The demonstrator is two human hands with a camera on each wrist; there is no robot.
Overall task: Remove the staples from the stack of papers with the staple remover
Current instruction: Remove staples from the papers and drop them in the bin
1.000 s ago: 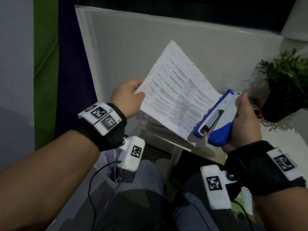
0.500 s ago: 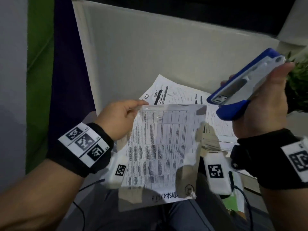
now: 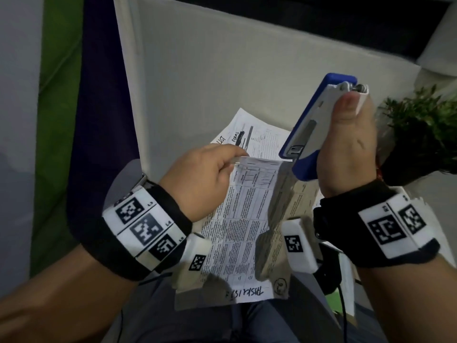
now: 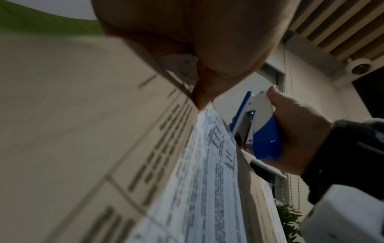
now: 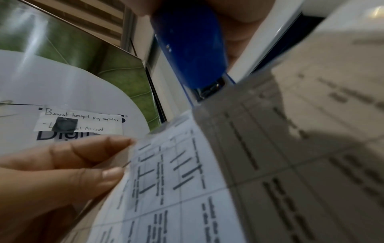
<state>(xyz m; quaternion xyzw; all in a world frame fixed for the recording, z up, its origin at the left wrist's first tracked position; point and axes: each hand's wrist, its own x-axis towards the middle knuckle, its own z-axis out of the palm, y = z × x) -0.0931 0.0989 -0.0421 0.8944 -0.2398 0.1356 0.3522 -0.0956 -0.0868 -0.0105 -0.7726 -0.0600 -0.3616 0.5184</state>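
Note:
My left hand (image 3: 205, 174) pinches the top left corner of a printed paper stack (image 3: 242, 229), which hangs down over my lap. A staple (image 3: 238, 165) shows as a small glint at that corner, by my fingertips. My right hand (image 3: 346, 149) grips a blue and white staple remover (image 3: 319, 125), held upright with its nose pointing down just right of the stack's top edge, apart from the staple. The left wrist view shows the same stack (image 4: 207, 180) beneath my pinching fingers and the staple remover (image 4: 257, 128) beyond it. In the right wrist view the staple remover (image 5: 191, 54) sits above the paper stack (image 5: 187, 180).
Another printed sheet (image 3: 252, 137) lies on the white table (image 3: 222, 78) behind the stack. A potted green plant (image 3: 425, 134) stands at the right, close to my right hand. More papers (image 3: 346, 280) lie low at the right near my knee.
The stack came off the table, swung toward me and now hangs from my left hand over my lap. My right hand lifted the staple remover and turned it upright, then drew it nearer the stack's top edge.

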